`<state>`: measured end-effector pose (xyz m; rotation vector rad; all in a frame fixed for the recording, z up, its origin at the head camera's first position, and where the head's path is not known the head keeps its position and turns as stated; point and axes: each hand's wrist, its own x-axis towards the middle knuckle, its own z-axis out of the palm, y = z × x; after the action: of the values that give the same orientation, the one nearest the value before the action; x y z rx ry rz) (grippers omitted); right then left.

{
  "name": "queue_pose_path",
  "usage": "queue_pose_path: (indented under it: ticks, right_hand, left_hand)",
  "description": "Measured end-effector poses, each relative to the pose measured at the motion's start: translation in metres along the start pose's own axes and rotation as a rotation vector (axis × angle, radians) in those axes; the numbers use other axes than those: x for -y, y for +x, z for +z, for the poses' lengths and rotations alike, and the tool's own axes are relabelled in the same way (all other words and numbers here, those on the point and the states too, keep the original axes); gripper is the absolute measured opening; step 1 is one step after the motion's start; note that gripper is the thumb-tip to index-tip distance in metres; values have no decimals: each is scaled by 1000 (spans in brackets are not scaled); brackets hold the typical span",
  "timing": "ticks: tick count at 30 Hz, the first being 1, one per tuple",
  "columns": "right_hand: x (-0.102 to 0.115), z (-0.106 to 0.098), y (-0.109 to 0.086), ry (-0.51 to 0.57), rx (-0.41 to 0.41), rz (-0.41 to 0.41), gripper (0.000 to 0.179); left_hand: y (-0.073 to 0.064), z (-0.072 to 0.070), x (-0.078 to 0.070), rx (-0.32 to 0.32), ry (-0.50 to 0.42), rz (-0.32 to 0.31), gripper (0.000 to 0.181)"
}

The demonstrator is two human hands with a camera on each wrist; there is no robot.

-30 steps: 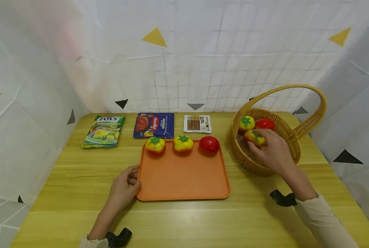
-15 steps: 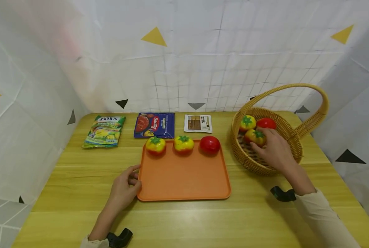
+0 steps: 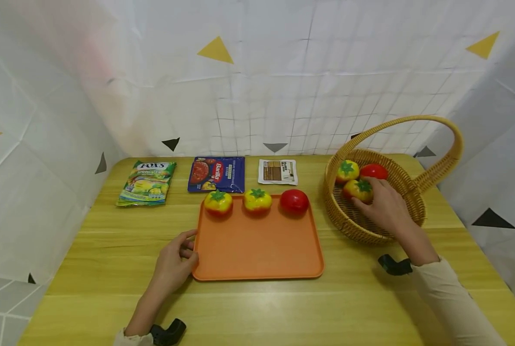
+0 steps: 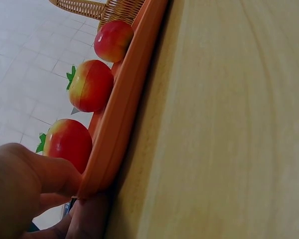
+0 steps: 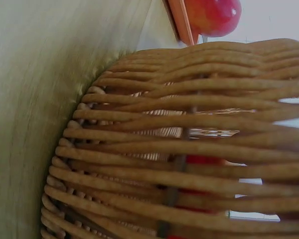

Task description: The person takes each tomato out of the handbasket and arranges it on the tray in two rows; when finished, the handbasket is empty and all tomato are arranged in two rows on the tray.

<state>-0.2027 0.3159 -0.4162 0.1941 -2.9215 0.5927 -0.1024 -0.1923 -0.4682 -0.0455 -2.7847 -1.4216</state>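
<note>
In the head view my left hand (image 3: 173, 262) pinches the left edge of an orange tray (image 3: 257, 250). The left wrist view shows its fingers (image 4: 60, 177) at the tray's corner, above and below the rim. Two yellow-and-red toy tomatoes, one left (image 3: 218, 204) and one middle, plus a red one (image 3: 294, 202), line the tray's far edge. My right hand (image 3: 387, 206) reaches into a wicker basket (image 3: 348, 228), fingers and thumb around a yellow-and-red toy tomato (image 3: 357, 190). Basket weave (image 5: 189, 144) hides this hand in the right wrist view.
Another yellow toy tomato (image 3: 347, 170) and a red one (image 3: 374, 171) lie in the basket, under its tall arched handle (image 3: 439, 125). Behind the tray are a green candy bag (image 3: 147, 183), a blue Barilla pouch (image 3: 216, 174) and a small white packet (image 3: 277, 172).
The tomato in my right hand has turned, its green top now facing more upward, low in the basket. The left hand stays at the tray. The head view has shifted slightly.
</note>
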Motion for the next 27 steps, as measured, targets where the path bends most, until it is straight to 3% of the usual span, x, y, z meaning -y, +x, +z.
queue_pose_path:
  ticks: [19, 27]
  right_hand:
    - [-1, 6, 4, 3, 76, 19, 68]
    - [1, 4, 0, -7, 49, -20, 66]
  left_hand:
    - [1, 0, 1, 11, 4, -17, 55]
    - [0, 0, 2, 16, 7, -11, 55]
